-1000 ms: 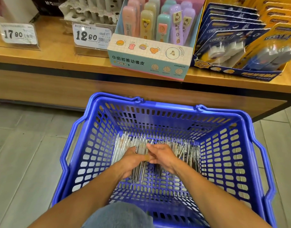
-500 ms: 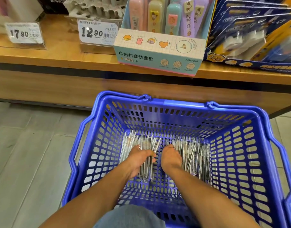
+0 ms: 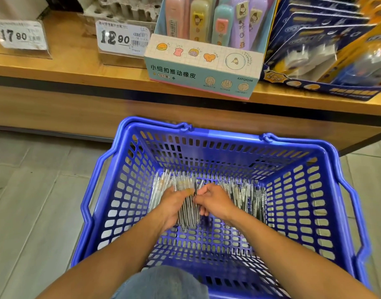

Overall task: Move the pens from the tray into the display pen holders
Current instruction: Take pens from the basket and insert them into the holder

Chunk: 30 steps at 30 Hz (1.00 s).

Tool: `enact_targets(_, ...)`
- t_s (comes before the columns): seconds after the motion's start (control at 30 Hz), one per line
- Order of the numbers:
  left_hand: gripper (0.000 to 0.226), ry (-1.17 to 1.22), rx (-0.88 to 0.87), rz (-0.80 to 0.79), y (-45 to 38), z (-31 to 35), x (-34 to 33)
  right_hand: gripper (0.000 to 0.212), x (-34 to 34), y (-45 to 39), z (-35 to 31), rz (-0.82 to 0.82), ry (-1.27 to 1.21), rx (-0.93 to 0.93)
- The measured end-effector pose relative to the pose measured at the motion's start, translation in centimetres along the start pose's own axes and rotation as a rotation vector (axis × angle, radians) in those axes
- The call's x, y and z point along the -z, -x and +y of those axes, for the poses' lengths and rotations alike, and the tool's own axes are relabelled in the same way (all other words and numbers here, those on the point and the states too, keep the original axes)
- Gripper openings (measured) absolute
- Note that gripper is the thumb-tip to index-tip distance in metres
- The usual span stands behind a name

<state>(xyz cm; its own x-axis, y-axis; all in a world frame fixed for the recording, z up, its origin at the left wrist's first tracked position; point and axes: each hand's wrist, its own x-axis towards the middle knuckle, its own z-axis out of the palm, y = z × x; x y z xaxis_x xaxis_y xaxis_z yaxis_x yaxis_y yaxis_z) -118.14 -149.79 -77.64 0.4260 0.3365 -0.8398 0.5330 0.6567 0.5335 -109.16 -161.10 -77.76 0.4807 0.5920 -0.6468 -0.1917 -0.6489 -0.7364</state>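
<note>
A blue plastic basket [image 3: 327,160] stands on the floor below a wooden shelf. Several clear pens [image 3: 245,193] lie across its far bottom. My left hand [image 3: 170,208] grips a bundle of pens [image 3: 188,209], fingers curled round it from below. My right hand [image 3: 215,201] is close beside the bundle and pinches a pen at its right edge. Grey egg-crate pen holders [image 3: 120,9] sit at the back of the shelf, partly cut off by the frame.
On the wooden shelf [image 3: 66,63] stand two price tags [image 3: 122,39], a pastel eraser display box [image 3: 202,67] and blue blister packs [image 3: 323,52]. Grey floor tiles [image 3: 34,201] lie left of the basket. A denim-clad knee [image 3: 163,283] is at the bottom.
My right hand came back from the loose pens to the bundle in my left hand with a pen. The view tilted down and nearer to the basket.
</note>
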Motion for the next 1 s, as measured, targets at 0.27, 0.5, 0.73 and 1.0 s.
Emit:
enact_targets(0.27,0.117,-0.053,-0.07,-0.022,-0.3,-0.3,-0.1,0.02,-0.4,1.1,0.4,-0.062,-0.084,0.123)
enact_targets(0.5,0.081,-0.004,-0.015,0.016,0.3,0.4,-0.4,0.011,2.6,-0.8,2.8,0.196,0.214,-0.059)
enact_targets(0.73,0.064,-0.02,0.054,-0.023,0.1,0.4,-0.1,0.042,3.1,-1.1,5.8,0.371,0.779,-0.186)
enact_targets(1.0,0.044,-0.008,0.049,-0.018,0.0,0.2,0.0,0.021,3.7,-1.1,5.1,0.234,0.507,-0.15)
